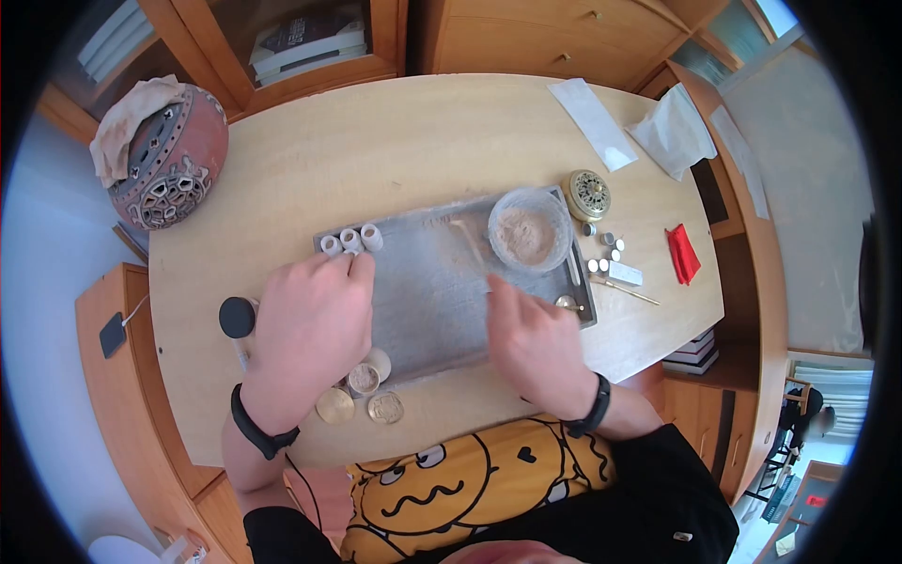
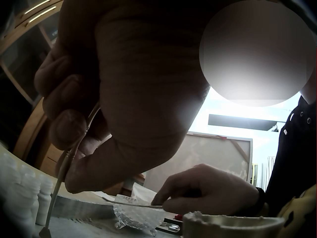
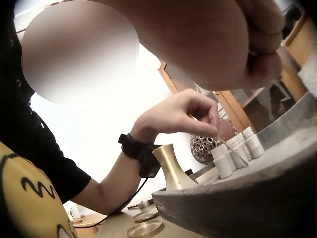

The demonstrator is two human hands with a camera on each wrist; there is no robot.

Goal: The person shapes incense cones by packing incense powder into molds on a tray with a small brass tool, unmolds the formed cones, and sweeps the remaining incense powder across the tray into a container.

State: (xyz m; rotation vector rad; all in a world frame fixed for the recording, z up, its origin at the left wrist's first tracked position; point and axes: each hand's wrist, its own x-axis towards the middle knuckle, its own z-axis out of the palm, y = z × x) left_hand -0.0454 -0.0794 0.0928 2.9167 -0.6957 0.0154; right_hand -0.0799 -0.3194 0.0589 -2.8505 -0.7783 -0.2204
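My left hand (image 1: 315,310) is over the left part of a grey tray (image 1: 423,329). It pinches a slim brass-coloured tool (image 2: 59,191) whose small flat tip points down at the tray. Close beside that tip stand several small white bottles (image 3: 224,162). My right hand (image 1: 534,346) is over the tray's right part. Between its thumb and fingers it holds a thin pale stick (image 2: 130,204), reaching away toward the tray's far side. Just beyond this hand sits a clear glass bowl (image 1: 561,218) with pinkish-beige powder (image 1: 526,235) inside.
Near the tray's front left are a brass vase (image 3: 173,171), a powder-filled cup (image 1: 365,380), round brass discs (image 1: 385,408) and a black-lidded jar (image 1: 237,318). To the right lie a pierced brass burner (image 1: 588,195), small containers and a red pouch (image 1: 683,254).
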